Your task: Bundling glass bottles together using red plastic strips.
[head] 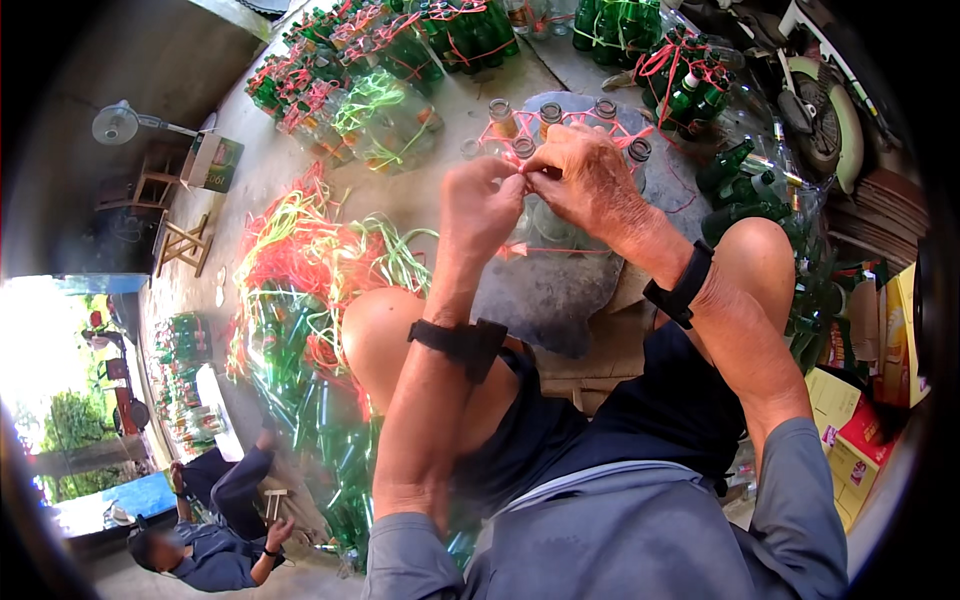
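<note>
Several clear glass bottles [551, 114] stand in a cluster on a grey stone slab [555, 300] between my knees. Pink plastic twine [577, 118] runs around and between their necks, and a lower strand circles the bodies. My left hand [480, 206] pinches the twine at the near side of the necks. Its fingertips meet those of my right hand [589, 176], which grips the same twine and covers part of the bottles. The exact shape of the twine between my fingers is hidden.
Tied bundles of green bottles [469, 37] stand beyond the slab. Left of my knee, loose pink and green twine [315, 247] lies over a heap of green bottles [330, 442]. Loose bottles [731, 180], a wheel [817, 112] and cartons [847, 442] are at right. Another person [210, 525] sits lower left.
</note>
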`<state>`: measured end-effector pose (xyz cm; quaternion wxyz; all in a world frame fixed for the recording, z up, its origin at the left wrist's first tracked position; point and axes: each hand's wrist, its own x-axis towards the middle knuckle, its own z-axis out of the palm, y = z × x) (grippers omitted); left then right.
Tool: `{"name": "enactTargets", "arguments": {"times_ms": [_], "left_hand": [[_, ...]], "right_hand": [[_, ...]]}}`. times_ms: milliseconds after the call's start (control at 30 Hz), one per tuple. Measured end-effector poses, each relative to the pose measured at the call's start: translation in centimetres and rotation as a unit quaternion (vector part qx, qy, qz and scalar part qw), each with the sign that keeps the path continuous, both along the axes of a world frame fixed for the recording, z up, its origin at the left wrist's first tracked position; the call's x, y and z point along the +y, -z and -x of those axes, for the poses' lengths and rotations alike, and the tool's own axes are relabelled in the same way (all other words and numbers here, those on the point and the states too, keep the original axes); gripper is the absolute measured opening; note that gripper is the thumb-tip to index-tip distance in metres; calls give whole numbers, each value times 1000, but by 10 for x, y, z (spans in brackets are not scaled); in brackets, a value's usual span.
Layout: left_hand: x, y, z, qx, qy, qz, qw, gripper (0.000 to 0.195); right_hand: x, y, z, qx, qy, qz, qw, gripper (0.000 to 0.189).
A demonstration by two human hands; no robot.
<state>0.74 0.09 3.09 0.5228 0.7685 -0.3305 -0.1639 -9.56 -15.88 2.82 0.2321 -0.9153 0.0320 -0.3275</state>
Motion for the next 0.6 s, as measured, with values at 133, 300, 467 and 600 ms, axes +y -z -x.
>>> {"name": "enactTargets", "arguments": {"times_ms": [133, 300, 467, 600], "left_hand": [[2, -2, 0, 51, 4, 19, 999, 16], [0, -4, 1, 42, 6, 21, 999, 15], [1, 0, -1, 16, 5, 9, 1000, 15], [1, 2, -1, 15, 4, 12, 1000, 17]], "right_hand": [[4, -3, -2, 6, 5, 5, 1000, 17], [6, 1, -6, 0, 25, 18, 1000, 7], [6, 2, -8, -34, 11, 28, 999, 7], [7, 1, -6, -47, 8, 34, 998, 8]]}}
